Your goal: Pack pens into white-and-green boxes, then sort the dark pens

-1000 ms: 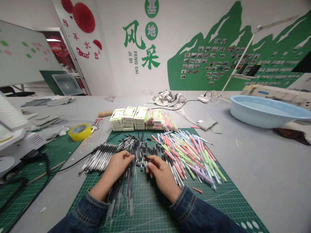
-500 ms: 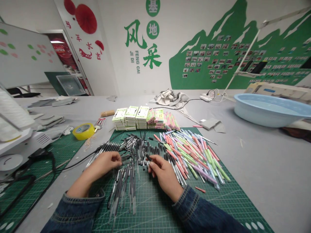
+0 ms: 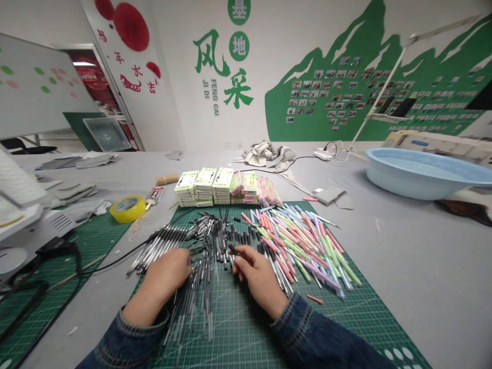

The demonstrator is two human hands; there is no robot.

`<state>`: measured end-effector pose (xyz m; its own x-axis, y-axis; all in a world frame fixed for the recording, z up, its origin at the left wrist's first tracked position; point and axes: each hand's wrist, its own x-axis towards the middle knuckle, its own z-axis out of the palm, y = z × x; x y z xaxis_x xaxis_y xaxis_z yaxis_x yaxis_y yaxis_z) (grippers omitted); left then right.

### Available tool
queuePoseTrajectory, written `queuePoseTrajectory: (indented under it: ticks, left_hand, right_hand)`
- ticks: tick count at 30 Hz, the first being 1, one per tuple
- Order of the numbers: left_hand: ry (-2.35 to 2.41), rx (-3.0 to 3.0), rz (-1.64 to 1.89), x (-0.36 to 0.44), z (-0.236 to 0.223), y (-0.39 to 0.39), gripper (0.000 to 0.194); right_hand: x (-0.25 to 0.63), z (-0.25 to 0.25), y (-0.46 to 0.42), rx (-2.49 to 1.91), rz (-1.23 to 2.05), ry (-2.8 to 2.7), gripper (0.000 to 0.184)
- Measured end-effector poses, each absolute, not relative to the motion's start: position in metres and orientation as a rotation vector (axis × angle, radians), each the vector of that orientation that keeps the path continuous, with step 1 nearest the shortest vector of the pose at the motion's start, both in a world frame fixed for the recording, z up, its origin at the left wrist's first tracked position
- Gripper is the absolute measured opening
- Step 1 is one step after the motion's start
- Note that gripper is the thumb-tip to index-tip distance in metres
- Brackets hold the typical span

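Observation:
My right hand [image 3: 255, 271] pinches a small black pen cap [image 3: 233, 249] between thumb and fingers, above the middle of the green cutting mat [image 3: 246, 328]. My left hand [image 3: 169, 271] is closed at the edge of the black pen refills [image 3: 198, 294], its fingertips turned away and anything in them hidden. Those refills lie in a loose bundle pointing towards me. Beyond the left wrist, clear pen barrels [image 3: 156, 246] with black ends lie side by side. Between the hands and further back is a heap of black pen parts [image 3: 219, 238].
Pastel pens [image 3: 303, 236] are heaped on the right of the mat. Small boxes [image 3: 203, 187] stand stacked behind it. Yellow tape [image 3: 128, 208] and a sewing machine [image 3: 42, 230] are at left, a blue basin [image 3: 423, 177] at far right. A black cable [image 3: 115, 259] crosses the left side.
My left hand has come slightly nearer to me and turned, so its fingertips are now hidden. My right hand keeps the black pen cap almost in place. The view has shifted slightly.

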<state>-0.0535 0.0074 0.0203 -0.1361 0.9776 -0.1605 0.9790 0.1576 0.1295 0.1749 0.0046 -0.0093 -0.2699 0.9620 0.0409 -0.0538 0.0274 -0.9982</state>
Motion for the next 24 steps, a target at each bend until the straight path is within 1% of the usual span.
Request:
queuePoseTrajectory:
  ticks: [5, 11, 17, 19, 21, 22, 24]
  left_hand:
    - [2.214, 1.893, 0.029, -0.057, 0.017, 0.008, 0.012]
    - [2.205, 1.912, -0.032, -0.062, 0.014, 0.008, 0.015]
    - [2.259, 1.902, 0.055, -0.054, 0.018, 0.008, 0.012]
    - [2.276, 1.903, 0.225, -0.050, 0.024, 0.010, 0.012]
    - [2.246, 1.861, 0.528, -0.045, 0.030, 0.012, 0.008]
    - [2.174, 1.793, 0.711, -0.041, 0.033, 0.012, 0.007]
    - [1.891, 1.555, 1.044, -0.032, 0.035, 0.012, 0.015]
  right_hand:
    - [0.175, -0.010, 0.005, -0.995, 1.405, -1.381, 0.020]
    - [0.176, -0.010, 0.005, -1.005, 1.404, -1.385, 0.022]
    - [0.176, -0.008, 0.005, -1.019, 1.390, -1.399, 0.022]
    - [0.176, -0.008, 0.005, -1.017, 1.383, -1.408, 0.021]
    - [0.175, -0.008, 0.005, -1.016, 1.371, -1.425, 0.020]
    - [0.175, -0.009, 0.005, -1.019, 1.364, -1.436, 0.020]
    - [0.175, -0.009, 0.004, -1.023, 1.349, -1.462, 0.020]
